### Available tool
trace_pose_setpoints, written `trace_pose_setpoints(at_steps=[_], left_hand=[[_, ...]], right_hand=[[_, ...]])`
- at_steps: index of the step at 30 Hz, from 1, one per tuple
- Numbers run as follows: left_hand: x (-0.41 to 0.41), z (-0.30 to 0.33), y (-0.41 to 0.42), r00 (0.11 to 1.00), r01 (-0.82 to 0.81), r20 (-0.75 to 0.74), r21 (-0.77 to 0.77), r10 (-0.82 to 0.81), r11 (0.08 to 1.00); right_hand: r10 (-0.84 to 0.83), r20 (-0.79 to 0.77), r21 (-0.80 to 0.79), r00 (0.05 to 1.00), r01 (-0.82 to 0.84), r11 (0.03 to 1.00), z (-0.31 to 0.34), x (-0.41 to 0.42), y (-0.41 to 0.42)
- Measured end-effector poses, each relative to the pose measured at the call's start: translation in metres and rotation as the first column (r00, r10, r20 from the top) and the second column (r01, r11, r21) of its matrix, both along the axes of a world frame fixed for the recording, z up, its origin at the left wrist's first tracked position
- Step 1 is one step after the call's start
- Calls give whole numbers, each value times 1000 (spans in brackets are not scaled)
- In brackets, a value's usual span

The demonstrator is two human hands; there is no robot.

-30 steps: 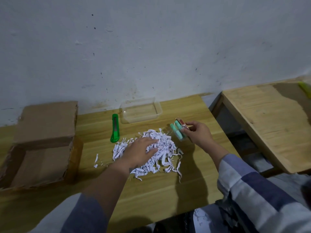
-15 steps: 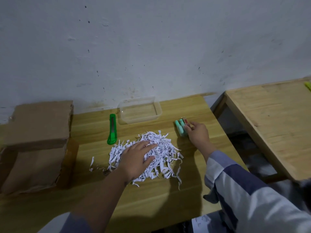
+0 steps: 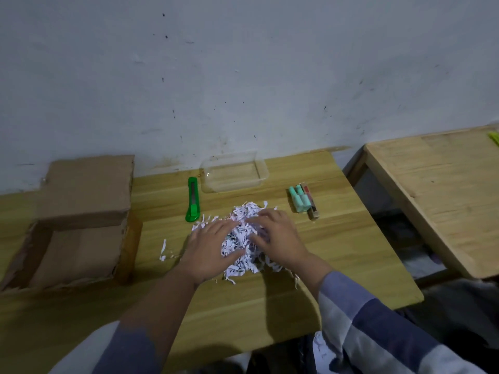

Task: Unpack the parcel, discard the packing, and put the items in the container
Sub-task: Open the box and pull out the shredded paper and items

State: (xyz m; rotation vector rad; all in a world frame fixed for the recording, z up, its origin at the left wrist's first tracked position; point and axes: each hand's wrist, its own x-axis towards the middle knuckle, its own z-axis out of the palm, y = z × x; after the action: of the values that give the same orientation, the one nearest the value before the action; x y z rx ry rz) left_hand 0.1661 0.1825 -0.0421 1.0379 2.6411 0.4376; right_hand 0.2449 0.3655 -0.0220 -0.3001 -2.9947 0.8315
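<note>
Both hands now press into the shredded paper (image 3: 244,238): the left hand (image 3: 209,251) lies flat on the heap's left side with fingers spread and gripping nothing, and the right hand (image 3: 275,237) rests on its right side, fingers loosely spread as well. A second ago the right hand held a small bundle of mint-green markers (image 3: 299,199) with a thin red-and-dark stick alongside; that bundle now lies on the wooden table (image 3: 337,252), just right of the heap and near the clear plastic container (image 3: 234,172), which holds nothing that can be seen. So the items are out of the packing but not yet where the task wants them.

With the right hand freed and joined to the left, the person seems to be gathering the shreds, either to feel for anything else buried there or to scoop them up for discarding. The opened cardboard box (image 3: 78,220) sits to the left, and a green utility knife (image 3: 192,199) lies between it and the container.
</note>
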Motion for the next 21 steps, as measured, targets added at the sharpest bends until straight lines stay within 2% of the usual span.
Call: trace_pose_setpoints(at_steps=[2, 7, 12, 16, 19, 21], left_hand=[[1, -5, -14, 999, 6, 42, -29, -5, 1000], [6, -7, -37, 998, -22, 52, -33, 24, 999], [11, -11, -40, 998, -52, 31, -52, 54, 997], [17, -12, -43, 999, -43, 25, -114, 46, 993], [18, -10, -46, 998, -53, 33, -147, 59, 988], [19, -9, -49, 997, -46, 49, -169, 55, 985]], right_hand=[[38, 90, 54, 995, -43, 998, -8, 4, -3], [-51, 108, 93, 993, 41, 995, -7, 18, 7], [-2, 23, 4, 1000, 2, 1000, 18, 9, -12], [141, -25, -12, 990, -141, 990, 29, -10, -46], [280, 61, 126, 958, -286, 950, 21, -19, -65], [301, 167, 237, 939, -335, 912, 14, -20, -67]])
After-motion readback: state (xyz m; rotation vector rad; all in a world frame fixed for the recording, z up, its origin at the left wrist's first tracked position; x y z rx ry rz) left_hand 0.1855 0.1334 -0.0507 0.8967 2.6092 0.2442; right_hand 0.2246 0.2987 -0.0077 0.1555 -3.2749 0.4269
